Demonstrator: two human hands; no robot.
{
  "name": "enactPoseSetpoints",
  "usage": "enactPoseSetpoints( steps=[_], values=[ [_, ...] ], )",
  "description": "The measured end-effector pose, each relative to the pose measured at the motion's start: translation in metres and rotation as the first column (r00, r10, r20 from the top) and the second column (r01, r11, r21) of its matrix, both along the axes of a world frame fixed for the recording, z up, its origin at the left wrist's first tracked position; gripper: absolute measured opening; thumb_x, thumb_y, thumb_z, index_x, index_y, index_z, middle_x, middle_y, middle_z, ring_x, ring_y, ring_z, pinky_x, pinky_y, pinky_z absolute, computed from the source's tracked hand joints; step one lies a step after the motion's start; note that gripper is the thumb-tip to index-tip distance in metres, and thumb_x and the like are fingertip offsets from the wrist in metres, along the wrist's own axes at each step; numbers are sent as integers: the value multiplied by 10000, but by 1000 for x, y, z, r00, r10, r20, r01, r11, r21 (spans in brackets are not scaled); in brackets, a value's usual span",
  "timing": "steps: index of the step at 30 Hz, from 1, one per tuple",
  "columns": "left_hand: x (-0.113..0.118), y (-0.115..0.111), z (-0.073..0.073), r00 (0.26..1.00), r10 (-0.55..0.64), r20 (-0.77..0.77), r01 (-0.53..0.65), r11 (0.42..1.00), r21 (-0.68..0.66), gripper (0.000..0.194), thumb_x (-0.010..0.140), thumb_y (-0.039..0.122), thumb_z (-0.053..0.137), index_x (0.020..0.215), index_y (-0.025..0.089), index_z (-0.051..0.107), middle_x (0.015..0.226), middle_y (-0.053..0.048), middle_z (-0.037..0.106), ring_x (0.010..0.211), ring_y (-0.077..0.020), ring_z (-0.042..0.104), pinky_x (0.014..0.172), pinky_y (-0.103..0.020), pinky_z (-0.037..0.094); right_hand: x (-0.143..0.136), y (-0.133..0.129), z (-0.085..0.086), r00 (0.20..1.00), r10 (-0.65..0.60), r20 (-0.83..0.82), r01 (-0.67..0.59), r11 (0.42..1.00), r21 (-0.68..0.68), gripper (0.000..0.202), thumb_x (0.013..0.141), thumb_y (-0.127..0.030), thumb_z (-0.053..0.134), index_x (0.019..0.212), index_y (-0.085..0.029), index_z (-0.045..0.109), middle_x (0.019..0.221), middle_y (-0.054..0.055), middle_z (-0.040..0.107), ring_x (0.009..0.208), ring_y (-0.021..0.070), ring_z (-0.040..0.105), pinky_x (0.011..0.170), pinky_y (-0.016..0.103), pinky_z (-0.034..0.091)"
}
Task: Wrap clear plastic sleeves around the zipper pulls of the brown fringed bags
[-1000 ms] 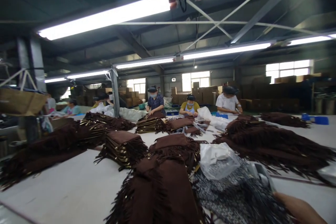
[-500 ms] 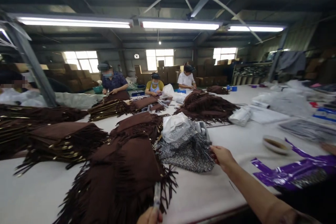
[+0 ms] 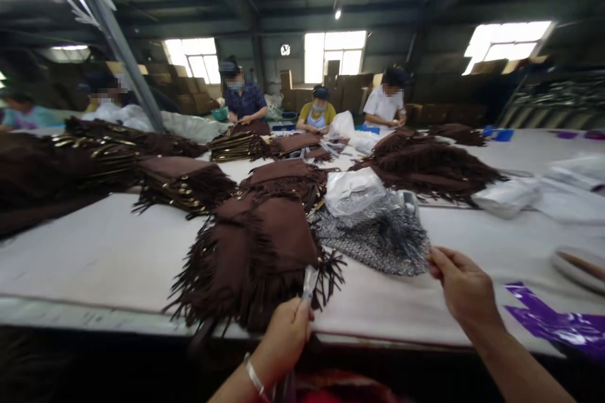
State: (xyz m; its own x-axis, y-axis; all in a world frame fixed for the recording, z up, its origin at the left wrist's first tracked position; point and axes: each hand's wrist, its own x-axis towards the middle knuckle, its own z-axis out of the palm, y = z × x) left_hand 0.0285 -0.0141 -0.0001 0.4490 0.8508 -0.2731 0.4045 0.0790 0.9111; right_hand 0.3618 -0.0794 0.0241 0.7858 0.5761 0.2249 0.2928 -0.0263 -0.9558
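Note:
Closed round a small clear plastic strip or tool (image 3: 309, 283), my left hand (image 3: 287, 335) is at the table's front edge, beside a brown fringed piece (image 3: 265, 242). My right hand (image 3: 463, 283) is closed in a pinch at the right edge of a black-and-white speckled cloth (image 3: 378, 239); what lies between its fingertips is too small to make out. A white plastic bag (image 3: 355, 191) rests on top of that cloth. Stacks of brown fringed pieces with gold-coloured metal parts (image 3: 186, 182) lie to the left.
Another brown fringed pile (image 3: 430, 164) lies further back. Clear plastic packets (image 3: 508, 195), a roll of tape (image 3: 579, 267) and purple plastic (image 3: 553, 324) are on the right. Several people sit or stand across the white table (image 3: 94, 252). A slanted metal post (image 3: 120, 44) stands at the left.
The view has turned down and to the right-hand side less of the purple plastic shows. My left hand and its bracelet have come further into view, with the clear item still held.

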Motion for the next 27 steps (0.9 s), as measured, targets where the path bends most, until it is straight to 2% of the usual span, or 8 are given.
enactPoseSetpoints(
  steps=[1, 3, 5, 7, 11, 17, 22, 27],
  values=[
    [0, -1, 4, 999, -9, -52, 12, 998, 58, 443, 910, 511, 302, 735, 185, 545, 488, 37, 436, 450, -122, 393, 474, -240, 292, -24, -1, 3, 985, 168, -28, -169, 985, -42, 339, 752, -471, 645, 881, -159, 672, 687, 39, 637, 568, 144, 526, 544, 272, 434],
    [0, -2, 11, 986, -30, -164, 63, 979, 196, 425, 938, 424, 291, 733, 177, 570, 555, 3, 517, 523, -134, 473, 531, -248, 338, -75, 1, 7, 846, 521, -114, -533, 824, -192, 302, 784, -457, 634, 825, -160, 674, 676, 23, 622, 585, 133, 515, 551, 252, 423],
    [0, -4, 14, 964, -26, -266, 115, 939, 326, 414, 955, 364, 279, 738, 173, 576, 644, -33, 589, 604, -146, 531, 593, -257, 367, -121, 6, 10, 713, 668, -213, -700, 660, -274, 318, 810, -459, 596, 725, -159, 657, 612, 3, 587, 543, 114, 474, 515, 235, 381],
    [-1, -8, 15, 936, -6, -353, 158, 901, 404, 398, 963, 332, 274, 762, 169, 576, 721, -62, 634, 658, -158, 568, 629, -267, 384, -155, 16, 10, 657, 707, -261, -750, 582, -313, 332, 808, -449, 583, 654, -158, 633, 538, -18, 539, 502, 101, 434, 490, 227, 340],
    [-6, -12, 14, 879, 0, -477, 229, 877, 423, 376, 968, 319, 275, 846, 159, 593, 776, -93, 669, 707, -185, 624, 637, -279, 417, -185, 37, 5, 664, 710, -234, -739, 578, -346, 304, 768, -404, 594, 585, -162, 614, 539, -10, 581, 535, 114, 488, 547, 230, 378],
    [-10, -12, 18, 809, 0, -588, 293, 867, 403, 354, 963, 290, 272, 928, 131, 587, 797, -116, 680, 728, -218, 670, 619, -291, 475, -196, 49, -5, 728, 663, -176, -652, 590, -476, 281, 734, -372, 605, 539, -171, 629, 548, 10, 640, 561, 143, 566, 579, 244, 409],
    [-9, -12, 16, 746, -7, -666, 403, 801, 442, 258, 905, 144, 320, 931, 116, 575, 799, -122, 661, 733, -242, 673, 617, -312, 504, -195, 47, -11, 757, 608, -239, -620, 553, -557, 347, 734, -441, 601, 511, -176, 586, 430, -22, 535, 400, 95, 424, 437, 232, 303],
    [-7, -12, 11, 729, 15, -684, 459, 731, 505, 245, 869, 78, 338, 929, 132, 570, 819, -116, 662, 732, -259, 661, 628, -351, 514, -194, 50, -19, 724, 557, -407, -686, 515, -515, 260, 725, -374, 571, 551, -191, 508, 416, -53, 466, 361, 72, 361, 380, 211, 239]
  ],
)
